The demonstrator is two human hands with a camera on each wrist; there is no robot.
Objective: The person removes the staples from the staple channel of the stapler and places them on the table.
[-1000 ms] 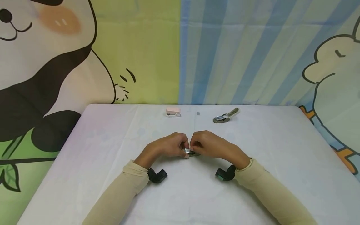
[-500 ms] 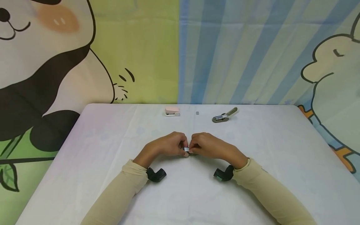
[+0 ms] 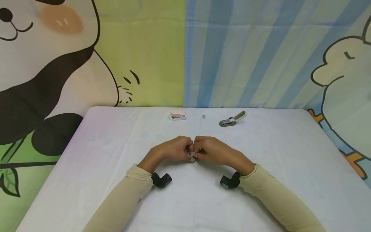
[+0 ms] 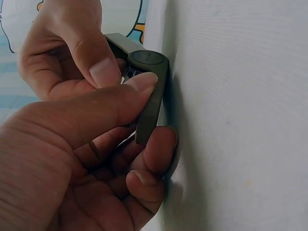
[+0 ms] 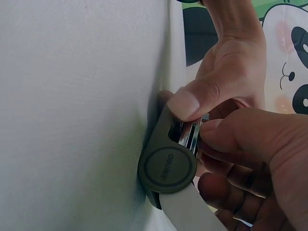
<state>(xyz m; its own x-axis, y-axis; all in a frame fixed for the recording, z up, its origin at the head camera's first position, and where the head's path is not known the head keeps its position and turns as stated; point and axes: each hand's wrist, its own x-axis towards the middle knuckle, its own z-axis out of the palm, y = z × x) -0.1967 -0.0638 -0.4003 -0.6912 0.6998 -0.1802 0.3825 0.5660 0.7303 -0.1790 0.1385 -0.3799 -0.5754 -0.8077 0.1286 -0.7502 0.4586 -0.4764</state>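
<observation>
Both hands meet at a small olive-green stapler (image 5: 169, 168) low over the white table, its top arm swung open. My left hand (image 3: 176, 149) grips the base, thumb on top and fingers curled beneath, as the left wrist view shows. My right hand (image 3: 215, 149) has its thumb and curled fingers at the stapler's silver metal magazine (image 5: 192, 137), pinching there. In the right wrist view, a round hinge disc with lettering faces the camera, and a pale arm (image 5: 190, 209) extends away. Fingers hide most of the stapler in the head view.
Along the table's back lie a pink stapler (image 3: 178, 115), a small grey block (image 3: 204, 117) and another olive stapler (image 3: 232, 119) standing open. A cartoon-printed cloth (image 3: 150, 48) hangs behind the white table (image 3: 185, 199). Dark wrist-camera mounts (image 3: 161, 180) sit by each cuff.
My right hand has shifted slightly left, closer to the left hand. Less of the silver part and the green stapler shows between the fingers. My left hand stays nearly still.
</observation>
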